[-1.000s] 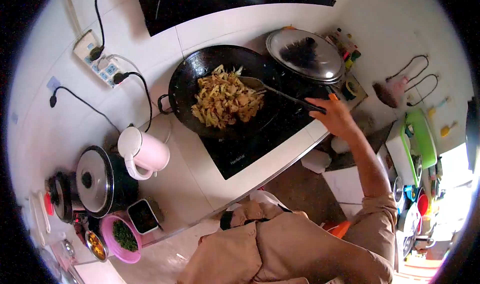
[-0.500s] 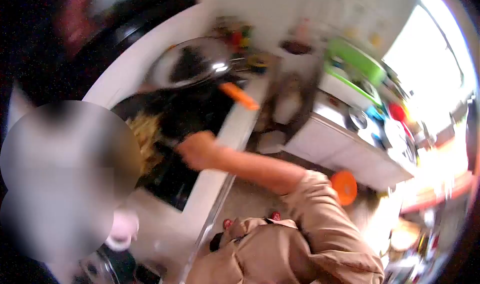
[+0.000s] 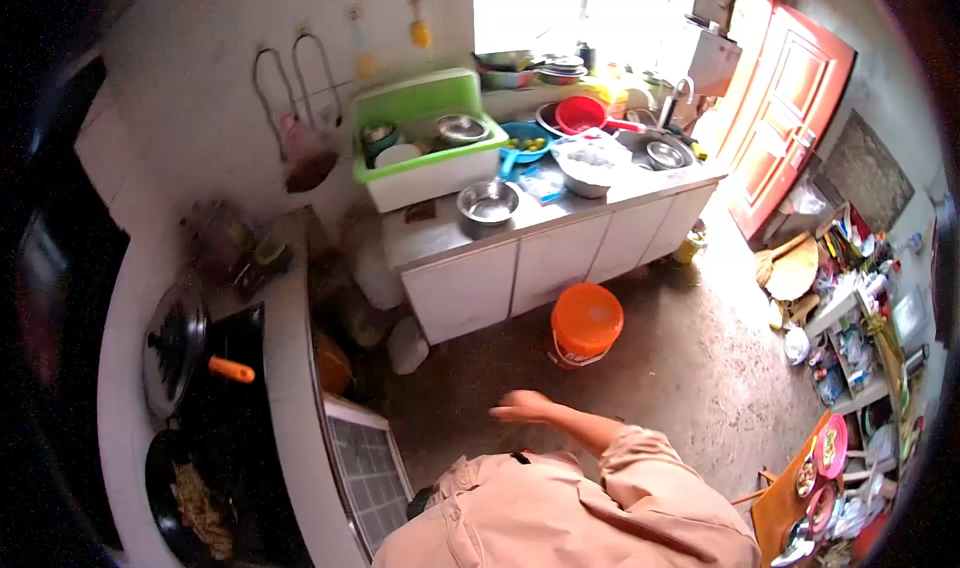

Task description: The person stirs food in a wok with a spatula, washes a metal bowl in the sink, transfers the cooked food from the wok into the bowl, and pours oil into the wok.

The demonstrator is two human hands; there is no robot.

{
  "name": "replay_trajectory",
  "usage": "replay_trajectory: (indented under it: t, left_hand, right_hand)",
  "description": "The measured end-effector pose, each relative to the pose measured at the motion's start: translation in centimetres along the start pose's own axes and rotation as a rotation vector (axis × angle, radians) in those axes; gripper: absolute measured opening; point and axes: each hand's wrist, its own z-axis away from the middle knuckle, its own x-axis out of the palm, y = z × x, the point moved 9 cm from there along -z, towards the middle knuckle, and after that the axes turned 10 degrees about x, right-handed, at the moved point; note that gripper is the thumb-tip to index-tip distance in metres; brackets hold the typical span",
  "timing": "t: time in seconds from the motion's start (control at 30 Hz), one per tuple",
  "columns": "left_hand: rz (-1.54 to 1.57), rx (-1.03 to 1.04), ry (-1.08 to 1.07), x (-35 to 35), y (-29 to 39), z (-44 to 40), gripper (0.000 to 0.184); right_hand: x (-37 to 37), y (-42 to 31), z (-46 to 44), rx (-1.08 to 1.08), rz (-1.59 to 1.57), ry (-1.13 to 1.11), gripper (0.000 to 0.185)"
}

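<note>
My right hand hangs over the floor in front of my body, nearest to the orange-lidded bucket. It looks loosely curled, and its fingers are too small and blurred to make out. My left hand is out of view. At the lower left, the black wok holds cooked food. Behind it on the stove lies a domed lid, beside an orange handle.
A sink counter bears a green-rimmed dish box, a metal bowl and a red strainer. A red door stands at the back right. Cluttered shelves and an orange table are at the right.
The view has swung right from the stove to the sink and door. My right hand has left the spatula handle and come away from the wok.
</note>
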Motion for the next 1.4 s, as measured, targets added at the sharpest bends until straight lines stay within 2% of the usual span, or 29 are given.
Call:
replay_trajectory:
  t: [0.03,0.07,0.1,0.13,0.17,0.23,0.27,0.33,0.37,0.43,0.47,0.5,0.57,0.6,0.63,0.7,0.73,0.77,1.03,1.07,1.1,1.13,1.27,1.37,1.4]
  left_hand:
    - [-0.023,0.012,-0.016,0.5,1.2,-0.4,0.039]
    - [-0.043,0.024,-0.029,1.0,2.6,-0.7,0.040]
    - [-0.067,0.036,-0.045,1.8,3.7,-1.2,0.040]
    - [-0.087,0.050,-0.059,2.1,5.1,-1.5,0.040]
    - [-0.109,0.063,-0.071,2.4,6.2,-1.8,0.040]
    - [-0.139,0.092,-0.100,3.9,8.2,-2.4,0.040]
    - [-0.153,0.105,-0.114,4.5,9.1,-2.7,0.041]
    - [-0.178,0.139,-0.145,6.4,10.9,-3.6,0.041]
    - [-0.182,0.155,-0.158,7.6,11.8,-4.2,0.041]
    - [-0.208,0.194,-0.183,8.9,14.4,-4.6,0.042]
    - [-0.224,0.224,-0.195,10.3,15.0,-5.3,0.042]
    - [-0.240,0.256,-0.205,11.1,15.9,-6.0,0.042]
    - [-0.284,0.388,-0.211,12.6,19.0,-7.2,0.042]
    - [-0.335,0.345,-0.343,14.6,18.8,-9.4,0.038]
    - [-0.387,0.307,-0.477,16.2,19.3,-10.8,0.035]
    - [-0.370,0.327,-0.424,14.5,24.1,-8.3,0.034]
    - [-0.362,0.337,-0.398,11.9,29.8,-4.4,0.033]
    - [-0.388,0.309,-0.413,12.0,31.4,-4.2,0.030]
    - [-0.429,0.317,-0.398,18.7,37.6,-6.7,0.024]
    - [-0.455,0.347,-0.396,19.2,39.2,-6.1,0.025]
    - [-0.430,0.249,-0.423,19.5,40.0,-5.7,0.027]
    - [-0.419,0.245,-0.426,20.8,40.9,-5.8,0.027]
    - [-0.365,0.221,-0.425,25.4,41.7,-7.2,0.032]
    - [-0.504,0.354,-0.439,30.5,43.3,-9.5,0.033]
    - [-0.500,0.395,-0.449,30.1,46.4,-8.8,0.033]
  right_hand:
    - [-1.6,9.5,2.2,0.176,-0.117,0.148,0.055]
    - [-1.4,21.2,5.1,0.463,-0.353,0.344,0.053]
    - [-1.6,29.2,11.5,0.823,-0.430,0.436,0.048]
    - [1.4,42.4,13.9,1.038,-0.314,0.715,0.036]
    - [4.4,48.3,18.7,1.083,-0.740,0.777,0.025]
    - [10.5,58.3,28.8,1.111,-1.645,1.141,0.004]
    - [11.6,58.6,32.2,1.028,-1.809,1.216,0.003]
    - [13.9,58.7,38.3,0.994,-1.710,1.384,0.001]
    - [16.0,58.7,38.8,1.004,-1.715,1.392,0.001]
    - [24.8,56.4,40.1,1.476,-1.845,1.250,0.006]
    - [22.3,54.4,38.7,1.141,-1.200,1.091,0.006]
    - [24.1,52.1,36.3,1.087,-1.195,0.974,0.005]
    - [26.4,48.9,32.7,1.151,-1.606,0.789,0.004]
    - [26.1,47.7,31.8,1.132,-1.672,0.765,0.004]
    - [25.3,47.0,31.2,1.107,-1.701,0.761,0.004]
    - [23.6,46.6,30.3,1.063,-1.730,0.776,0.005]
    - [22.8,46.8,30.0,1.046,-1.739,0.785,0.006]
    - [22.0,47.0,29.6,1.034,-1.748,0.801,0.007]
    - [16.1,53.0,26.5,1.022,-1.706,0.819,0.014]
    - [15.8,54.6,25.6,1.019,-1.681,0.804,0.015]
    - [15.5,55.9,24.3,1.016,-1.651,0.777,0.016]
    - [15.5,58.2,22.4,1.002,-1.593,0.752,0.017]
    - [16.1,67.9,12.5,0.862,-1.470,0.724,0.022]
    - [-1.0,58.0,18.0,0.747,-1.807,0.840,0.024]
    - [-3.1,57.5,18.9,0.736,-1.808,0.862,0.024]
